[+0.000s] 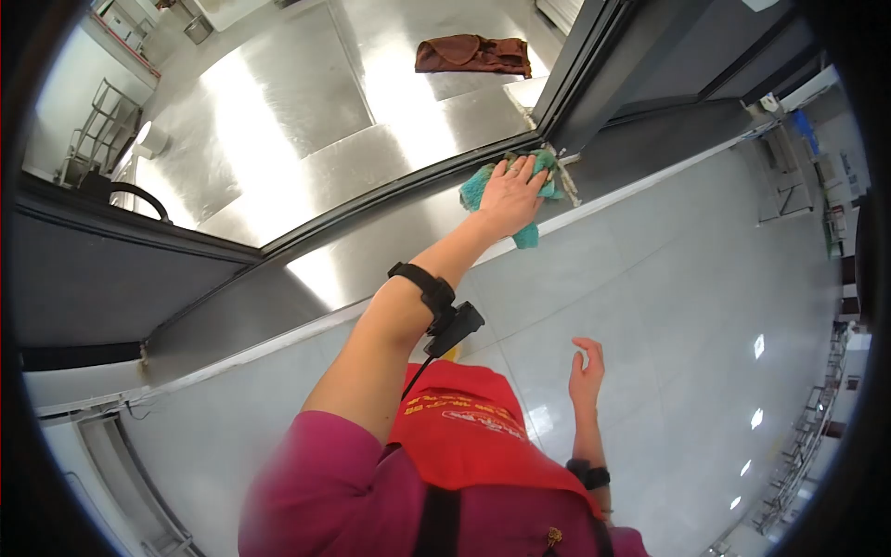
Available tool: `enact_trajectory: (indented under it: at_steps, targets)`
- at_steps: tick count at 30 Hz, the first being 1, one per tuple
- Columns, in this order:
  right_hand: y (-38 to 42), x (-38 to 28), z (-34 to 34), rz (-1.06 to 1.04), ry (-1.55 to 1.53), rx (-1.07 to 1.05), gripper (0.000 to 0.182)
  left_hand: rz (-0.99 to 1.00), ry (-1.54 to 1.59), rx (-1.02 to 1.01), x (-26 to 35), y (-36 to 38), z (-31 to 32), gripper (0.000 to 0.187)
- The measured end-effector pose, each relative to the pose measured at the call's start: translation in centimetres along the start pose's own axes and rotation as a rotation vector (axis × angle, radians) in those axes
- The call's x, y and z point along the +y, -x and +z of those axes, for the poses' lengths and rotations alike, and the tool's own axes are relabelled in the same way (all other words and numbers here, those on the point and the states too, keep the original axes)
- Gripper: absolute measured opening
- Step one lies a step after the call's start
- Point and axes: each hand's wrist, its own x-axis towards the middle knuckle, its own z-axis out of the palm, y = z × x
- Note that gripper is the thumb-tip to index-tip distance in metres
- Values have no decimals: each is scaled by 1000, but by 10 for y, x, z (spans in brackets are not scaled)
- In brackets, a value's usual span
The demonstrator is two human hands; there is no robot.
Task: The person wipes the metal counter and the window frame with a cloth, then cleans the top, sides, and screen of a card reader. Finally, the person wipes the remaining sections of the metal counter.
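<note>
My left hand (512,197) lies on a crumpled green cloth (475,188) and presses it to the metal ledge, close to the corner of the dark window frame. Its fingers point up and slightly right, with part of the cloth hanging over the white edge below. Brownish residue (572,176) marks the ledge just right of the cloth. Lower down, my right hand (586,369) hangs over the floor beside the red apron (464,418). Its fingers are loosely bent, thumb apart, and nothing is in them.
Beyond the dark frame (394,193), a brown folded bag-like item (473,55) lies on a shiny metal counter (306,102). A white cylindrical object (151,138) and a rack (97,130) are at the left. Pale floor (668,278) extends below the ledge.
</note>
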Motion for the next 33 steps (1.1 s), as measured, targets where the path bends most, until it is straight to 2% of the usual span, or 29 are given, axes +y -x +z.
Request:
enact_trajectory:
  at_steps: [3,6,10,15,18,22,26,29,33]
  targets:
    - [9,0,-7,38,7,41,25,19,-34,-15,19,-17,6,45]
    - [16,0,-4,68,11,31,24,169,13,5,13,-4,5,42]
    - [-1,-15,9,11,-1,-17,24,301,94,20,6,45,-10,46]
    - [-20,-35,31,-61,-15,-33,24,251,53,-110,-21,122,-62,47]
    - [-19,-43,37,-61,-64,-37,25,284,23,-86,-15,109,-57,48]
    - [-5,-37,29,-19,-70,44,24,413,133,-9,4,44,-22,44]
    - [22,-21,7,96,-36,127,25,379,114,31,16,-5,-3,38]
    - [43,-2,-8,152,-18,208,25,102,1,16,4,-14,-8,39]
    - [59,12,-18,216,-17,229,25,53,46,148,0,-22,3,37]
